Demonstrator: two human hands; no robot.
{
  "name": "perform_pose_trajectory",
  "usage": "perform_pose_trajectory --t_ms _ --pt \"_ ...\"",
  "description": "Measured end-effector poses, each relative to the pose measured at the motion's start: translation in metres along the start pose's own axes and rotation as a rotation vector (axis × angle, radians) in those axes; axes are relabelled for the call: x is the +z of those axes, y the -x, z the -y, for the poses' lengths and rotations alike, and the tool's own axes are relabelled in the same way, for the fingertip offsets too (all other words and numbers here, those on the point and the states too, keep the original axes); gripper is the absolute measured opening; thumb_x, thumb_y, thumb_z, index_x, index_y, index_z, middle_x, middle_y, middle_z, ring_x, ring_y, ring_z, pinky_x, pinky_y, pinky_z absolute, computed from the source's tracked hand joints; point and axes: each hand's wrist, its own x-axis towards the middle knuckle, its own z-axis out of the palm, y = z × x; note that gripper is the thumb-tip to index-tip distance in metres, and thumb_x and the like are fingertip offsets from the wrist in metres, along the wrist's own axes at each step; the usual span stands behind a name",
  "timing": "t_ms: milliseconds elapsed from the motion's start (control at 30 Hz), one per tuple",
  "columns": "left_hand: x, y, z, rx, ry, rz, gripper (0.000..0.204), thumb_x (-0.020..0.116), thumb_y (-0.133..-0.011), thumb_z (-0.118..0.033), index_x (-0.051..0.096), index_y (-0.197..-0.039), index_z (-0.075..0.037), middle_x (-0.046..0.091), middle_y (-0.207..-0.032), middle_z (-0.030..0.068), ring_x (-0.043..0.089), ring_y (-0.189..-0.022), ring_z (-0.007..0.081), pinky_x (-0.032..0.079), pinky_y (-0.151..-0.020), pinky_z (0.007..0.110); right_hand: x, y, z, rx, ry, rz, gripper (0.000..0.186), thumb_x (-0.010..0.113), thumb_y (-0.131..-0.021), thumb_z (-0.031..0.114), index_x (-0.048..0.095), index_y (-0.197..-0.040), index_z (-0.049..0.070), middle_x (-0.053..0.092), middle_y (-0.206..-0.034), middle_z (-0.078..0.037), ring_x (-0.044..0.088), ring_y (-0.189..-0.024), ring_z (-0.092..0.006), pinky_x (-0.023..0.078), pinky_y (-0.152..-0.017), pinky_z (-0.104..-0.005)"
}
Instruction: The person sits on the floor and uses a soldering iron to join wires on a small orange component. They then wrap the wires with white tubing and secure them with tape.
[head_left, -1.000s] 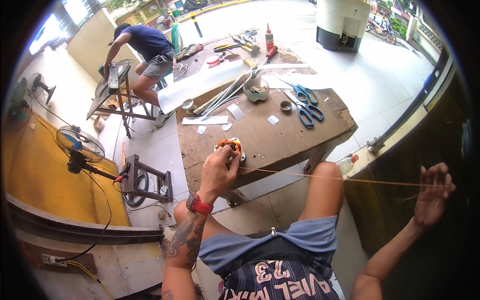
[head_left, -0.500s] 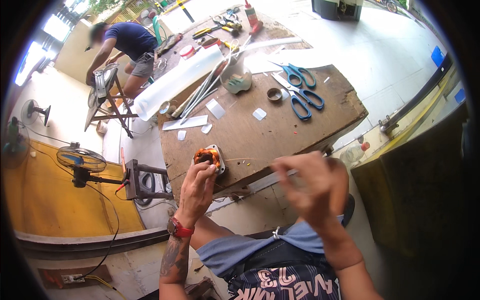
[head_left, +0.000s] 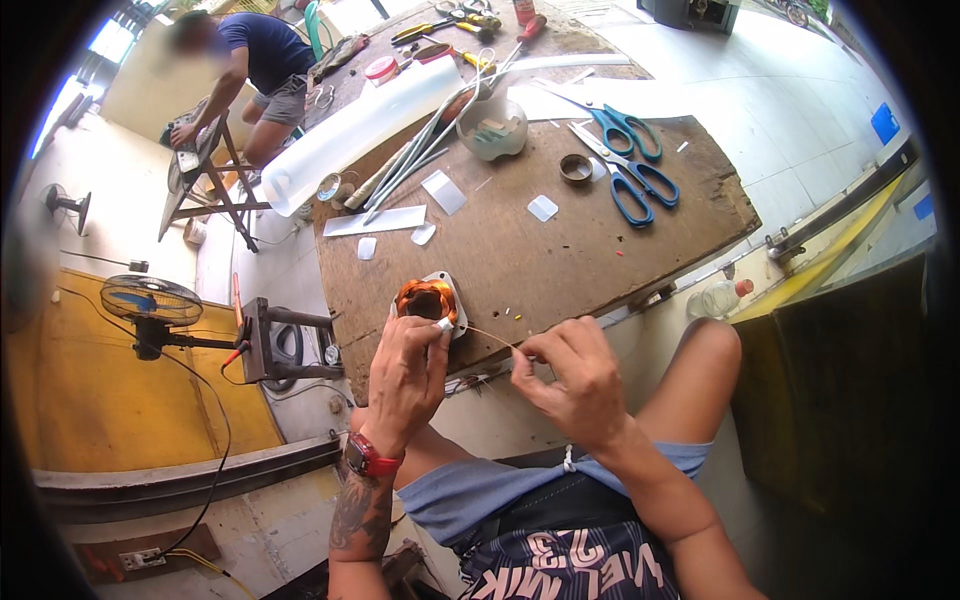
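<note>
A motor stator (head_left: 455, 290) with orange copper windings and a pale metal flange stands on the near left part of the wooden table (head_left: 480, 250). My left hand (head_left: 408, 375) is closed at its near edge, thumb and forefinger together beside a small white piece (head_left: 445, 325). From there a thin copper wire (head_left: 490, 333) runs rightward. Its other end is pinched between the thumb and forefinger of my right hand (head_left: 575, 380), just off the table's front edge. My left fingers hide part of the stator's near side.
Two pairs of blue-handled scissors (head_left: 640, 190), a brown ring (head_left: 576, 169) and a pale bowl (head_left: 493, 130) lie farther back. White sheet pieces (head_left: 542, 208) are scattered nearby. A large white roll (head_left: 370, 135) lies at the left. Beyond it, another person (head_left: 265, 60) bends over a stand.
My right hand was blurred and farther right; it has come left and down and now pinches the copper wire. My left hand stays at the stator. The view has shifted slightly.
</note>
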Motion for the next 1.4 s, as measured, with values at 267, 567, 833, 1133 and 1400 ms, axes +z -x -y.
perform_pose_trajectory --t_ms 267,567,833,1133,1400 --pt "-0.001 -0.001 -0.008 -0.145 0.278 -0.089 0.021 0.073 -0.093 0.003 0.061 -0.109 -0.002 0.072 -0.113 0.0192 0.069 -0.111 0.0384 0.056 -0.096 0.045 0.02 -0.01 0.009 0.38 -0.516 0.223 0.007 0.078 -0.09 0.007 0.074 -0.094 0.004 0.066 -0.084 -0.009 0.063 -0.076 -0.0276 0.053 -0.07 -0.0389" --pt "0.002 0.002 -0.004 -0.05 0.058 -0.047 0.019 0.07 -0.095 0.001 0.058 -0.11 -0.003 0.067 -0.103 0.0186 0.066 -0.098 0.0405 0.053 -0.095 0.049 0.003 0.006 0.007 0.167 -0.288 0.238 0.008 0.075 -0.092 0.01 0.071 -0.093 0.003 0.066 -0.088 -0.012 0.066 -0.086 -0.031 0.054 -0.078 -0.0416" --pt "0.005 0.0 -0.003 -0.022 0.148 -0.124 0.019 0.073 -0.094 0.003 0.063 -0.109 -0.002 0.071 -0.104 0.0167 0.07 -0.103 0.0371 0.055 -0.096 0.048 0.026 -0.011 0.005 0.049 -0.195 0.06 0.011 0.077 -0.093 0.009 0.074 -0.099 0.002 0.068 -0.086 -0.009 0.065 -0.079 -0.0259 0.053 -0.069 -0.0368" --pt "0.008 0.002 -0.004 -0.17 0.309 -0.185 0.019 0.075 -0.091 0.002 0.067 -0.108 -0.003 0.073 -0.102 0.0138 0.071 -0.094 0.0306 0.057 -0.085 0.043 0.046 -0.042 0.011 0.148 -0.623 0.218 0.053 0.071 -0.099 0.013 0.052 -0.148 0.005 0.07 -0.1 -0.011 0.067 -0.089 -0.027 0.056 -0.079 -0.0386" --pt "0.007 -0.003 -0.013 -0.165 0.13 -0.165 0.015 0.073 -0.094 -0.005 0.06 -0.102 -0.004 0.065 -0.093 0.0135 0.066 -0.086 0.0319 0.054 -0.078 0.042 -0.18 0.092 -0.011 0.821 -0.821 0.348 0.065 0.086 -0.086 0.002 0.053 -0.141 0.001 0.069 -0.091 -0.005 0.068 -0.082 -0.0116 0.054 -0.072 -0.0253"
